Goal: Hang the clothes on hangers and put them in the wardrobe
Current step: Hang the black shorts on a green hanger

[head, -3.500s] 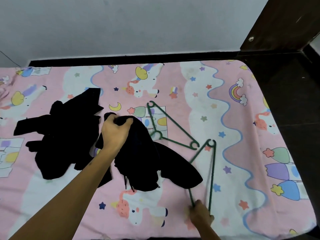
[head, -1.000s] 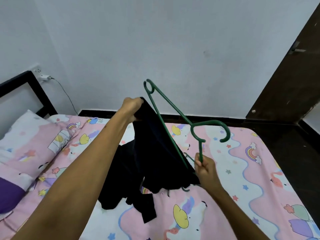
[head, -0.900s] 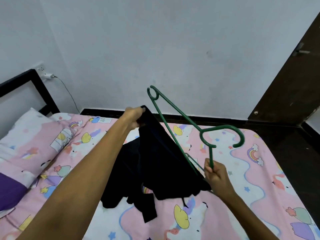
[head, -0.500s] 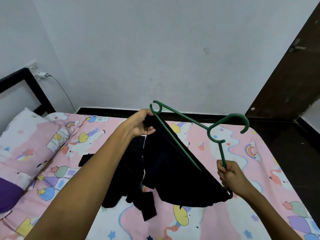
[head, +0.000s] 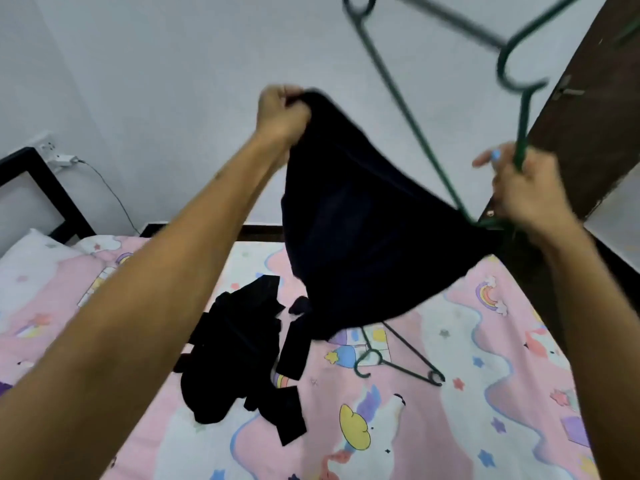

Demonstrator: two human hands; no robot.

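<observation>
Your left hand (head: pixel 282 112) gripped one top corner of the black garment (head: pixel 360 233), fingers curled tight around the cloth, high above the bed (head: pixel 467 410). Your right hand (head: pixel 526 188) was closed around the stem of the green hanger (head: pixel 391 84), just under its hook, and it seemed to hold the other corner of the garment too, but blur made this unclear. The hanger stood tilted: its hook curved up toward the top right edge of the view, and its long bar ran from the upper middle down to your right hand. The end loop was cut by the top edge. The garment hung between both hands like a wide triangle, its long edge sloping down from left to right, its lower part hanging free above the sheet.

You had two green hangers in view: one held, and a second hanger (head: pixel 398 358) lying flat on the bed under the garment. One more black clothing pile (head: pixel 239 362) lay on the sheet, left of that hanger. The white wall (head: pixel 173 81) was behind, and a dark wooden panel (head: pixel 588 98) stood close at the right.
</observation>
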